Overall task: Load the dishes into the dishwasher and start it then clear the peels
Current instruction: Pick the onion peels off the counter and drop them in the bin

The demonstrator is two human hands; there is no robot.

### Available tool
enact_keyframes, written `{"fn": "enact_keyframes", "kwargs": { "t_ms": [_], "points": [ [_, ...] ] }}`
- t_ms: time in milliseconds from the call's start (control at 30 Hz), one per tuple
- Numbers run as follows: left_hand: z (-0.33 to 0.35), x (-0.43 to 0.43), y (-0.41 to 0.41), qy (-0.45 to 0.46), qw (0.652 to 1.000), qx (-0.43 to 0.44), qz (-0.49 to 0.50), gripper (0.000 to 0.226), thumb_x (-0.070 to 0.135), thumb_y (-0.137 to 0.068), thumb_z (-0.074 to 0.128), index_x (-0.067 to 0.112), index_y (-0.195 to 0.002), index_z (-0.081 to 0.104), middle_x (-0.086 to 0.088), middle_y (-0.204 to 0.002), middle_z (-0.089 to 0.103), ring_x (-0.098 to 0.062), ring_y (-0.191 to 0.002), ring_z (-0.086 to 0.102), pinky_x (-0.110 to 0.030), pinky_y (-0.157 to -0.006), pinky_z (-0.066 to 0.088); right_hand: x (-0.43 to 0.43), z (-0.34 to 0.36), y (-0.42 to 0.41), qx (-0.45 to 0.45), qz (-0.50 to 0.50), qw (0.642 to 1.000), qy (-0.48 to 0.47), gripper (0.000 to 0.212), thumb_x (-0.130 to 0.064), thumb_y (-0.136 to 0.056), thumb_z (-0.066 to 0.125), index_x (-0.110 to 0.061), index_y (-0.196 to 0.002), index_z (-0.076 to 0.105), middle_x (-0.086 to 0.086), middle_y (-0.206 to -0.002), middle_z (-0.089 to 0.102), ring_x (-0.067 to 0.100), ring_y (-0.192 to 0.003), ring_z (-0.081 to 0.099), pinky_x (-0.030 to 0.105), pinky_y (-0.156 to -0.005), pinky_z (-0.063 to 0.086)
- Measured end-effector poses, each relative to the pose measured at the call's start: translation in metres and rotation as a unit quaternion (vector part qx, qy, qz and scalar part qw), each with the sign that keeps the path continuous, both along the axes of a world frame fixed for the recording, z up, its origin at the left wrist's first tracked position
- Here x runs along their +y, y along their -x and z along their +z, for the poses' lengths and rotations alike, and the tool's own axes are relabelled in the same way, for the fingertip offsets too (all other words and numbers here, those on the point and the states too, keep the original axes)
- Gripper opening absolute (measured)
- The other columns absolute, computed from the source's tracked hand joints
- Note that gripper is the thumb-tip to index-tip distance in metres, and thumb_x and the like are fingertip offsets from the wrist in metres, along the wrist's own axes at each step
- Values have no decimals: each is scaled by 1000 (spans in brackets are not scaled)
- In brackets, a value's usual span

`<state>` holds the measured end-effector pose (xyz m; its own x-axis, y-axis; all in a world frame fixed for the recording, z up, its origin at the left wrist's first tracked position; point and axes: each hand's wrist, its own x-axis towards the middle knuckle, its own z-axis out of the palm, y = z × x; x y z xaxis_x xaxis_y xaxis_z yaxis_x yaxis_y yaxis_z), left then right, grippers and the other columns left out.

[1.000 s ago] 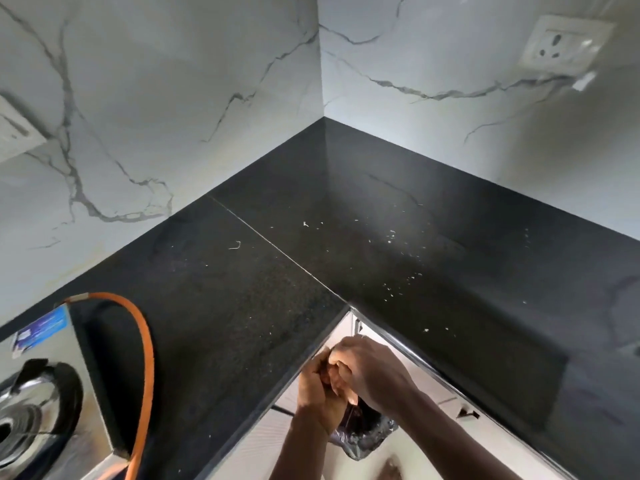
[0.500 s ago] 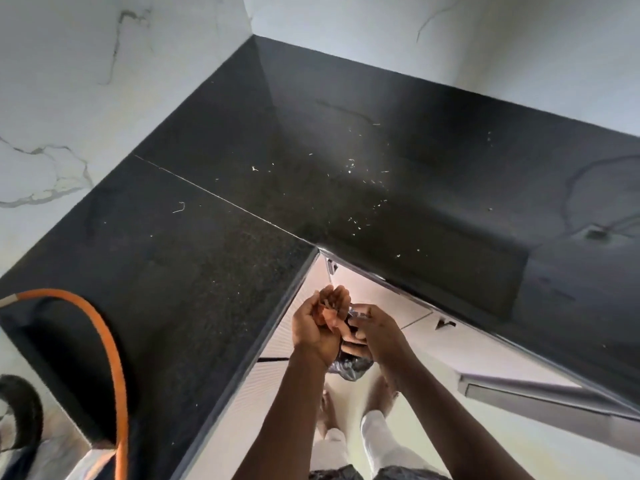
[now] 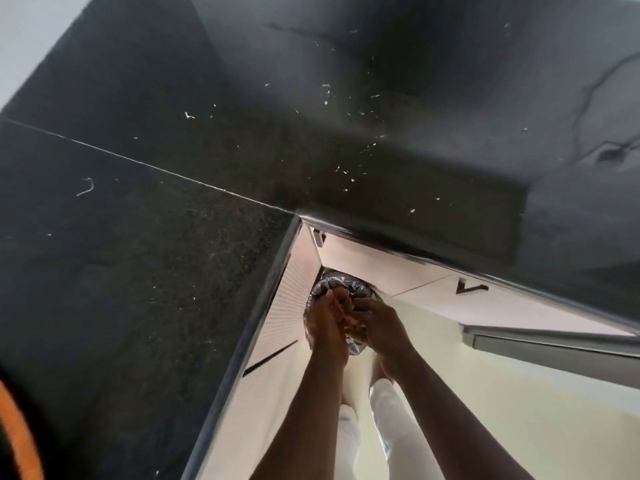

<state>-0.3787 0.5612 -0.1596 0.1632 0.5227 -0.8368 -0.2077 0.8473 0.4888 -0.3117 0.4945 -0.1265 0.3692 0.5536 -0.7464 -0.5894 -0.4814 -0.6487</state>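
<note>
My left hand and my right hand are pressed together low down in the inner corner below the black countertop. They hover right over a small bin lined with a shiny plastic bag, which they mostly hide. The left hand's fingers point down toward the bag and the right hand's fingers lie against the left palm. No peel shows clearly between them. Small white peel scraps are strewn over the counter near the corner, and a thin curled strand lies on the left slab.
Pale cabinet fronts with a dark handle meet under the counter corner. A grey panel edge juts out at the right. An orange hose curves at the bottom left. My white trouser legs stand on the cream floor.
The view has tipped further down and forward. My hands have dropped from counter-edge height down to the bin, and the cupped left hand has turned over above the bag.
</note>
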Motion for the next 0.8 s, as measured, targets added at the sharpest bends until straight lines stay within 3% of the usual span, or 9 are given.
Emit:
{"fn": "enact_keyframes", "kwargs": {
  "t_ms": [100,233,333,400,500,600,700,800],
  "points": [
    [-39,3,-8,-10,997,45,-60,7,17,-69,58,11,-66,61,0,-53,49,-12,-44,43,-19,-41,35,6,-65,-1,15,-3,1000,26,37,10,-95,52,-11,-80,78,11,-71,70,16,-59,68,25,-57,57],
    [-121,9,-11,5,989,103,-110,39,5,-96,50,17,-60,54,7,-43,45,-9,-36,41,-17,-38,33,17,-149,1,43,-3,997,60,32,7,-98,46,-6,-86,72,4,-62,65,11,-50,60,21,-51,51],
    [-179,16,-12,13,978,151,-142,40,13,-100,52,13,-60,57,4,-46,51,-16,-44,49,-23,-44,40,25,-197,-2,77,-19,995,65,40,5,-100,41,-6,-74,68,5,-57,61,11,-45,58,22,-50,49],
    [-205,22,-13,15,968,180,-173,35,17,-102,51,11,-69,59,0,-52,57,-14,-46,59,-24,-45,50,27,-224,-5,72,-23,993,85,33,8,-99,40,-6,-82,65,8,-63,62,10,-46,60,22,-54,49],
    [-228,28,-6,21,962,185,-200,29,18,-104,44,16,-77,54,10,-43,59,2,-38,55,-17,-46,49,30,-252,-7,42,6,993,113,27,9,-98,43,-4,-99,67,8,-71,61,14,-57,60,26,-61,48],
    [-241,32,-3,30,958,182,-219,28,19,-104,46,16,-79,57,12,-45,60,-5,-52,58,-24,-63,47,29,-273,-10,10,34,990,137,35,11,-97,41,-10,-95,69,7,-77,63,18,-72,58,32,-70,50],
    [-244,32,-3,14,953,215,-212,39,31,-105,48,15,-70,57,8,-44,50,-9,-47,47,-27,-58,38,24,-292,-13,-43,83,983,157,45,10,-90,46,-12,-121,69,9,-100,70,23,-96,65,45,-93,56],
    [-236,32,2,14,959,212,-187,42,44,-104,48,20,-70,53,5,-60,47,-11,-56,42,-26,-57,33,20,-301,-15,-61,99,981,159,47,-4,-86,44,-20,-122,71,-8,-81,61,12,-79,56,36,-84,52]
  ]
}}
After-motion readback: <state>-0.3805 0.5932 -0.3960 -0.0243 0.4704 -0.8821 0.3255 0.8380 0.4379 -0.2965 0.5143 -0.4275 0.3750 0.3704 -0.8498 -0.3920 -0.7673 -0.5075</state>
